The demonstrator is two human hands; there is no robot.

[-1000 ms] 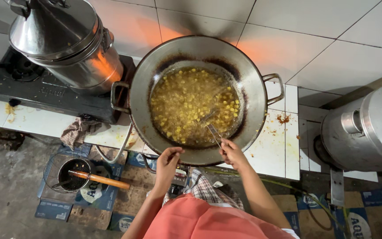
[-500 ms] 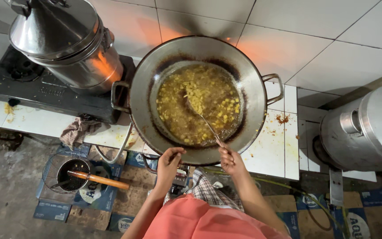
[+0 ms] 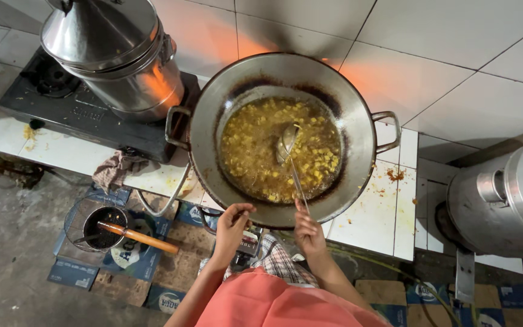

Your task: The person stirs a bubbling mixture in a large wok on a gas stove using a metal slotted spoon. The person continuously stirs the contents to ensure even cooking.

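Observation:
A large metal wok (image 3: pixel 358 121) sits on the tiled counter, filled with yellow pieces frying in bubbling oil (image 3: pixel 255 145). My right hand (image 3: pixel 309 230) grips the thin handle of a metal ladle (image 3: pixel 287 142), whose bowl rests in the oil near the wok's middle. My left hand (image 3: pixel 232 227) is curled against the wok's near rim, below the left side; whether it grips the rim or a knob beneath I cannot tell. My orange garment (image 3: pixel 273 303) fills the bottom of the view.
A big steel pot (image 3: pixel 113 54) stands on a black gas stove (image 3: pixel 62 112) at left, a rag (image 3: pixel 116 169) beside it. On the floor lie cardboard pieces and a small black pan with a wooden handle (image 3: pixel 137 237). Another steel pot (image 3: pixel 509 194) lies at right.
The ladle's bowl has swept through the oil from the right side toward the left and back to the middle. My left hand has stayed at the wok's rim.

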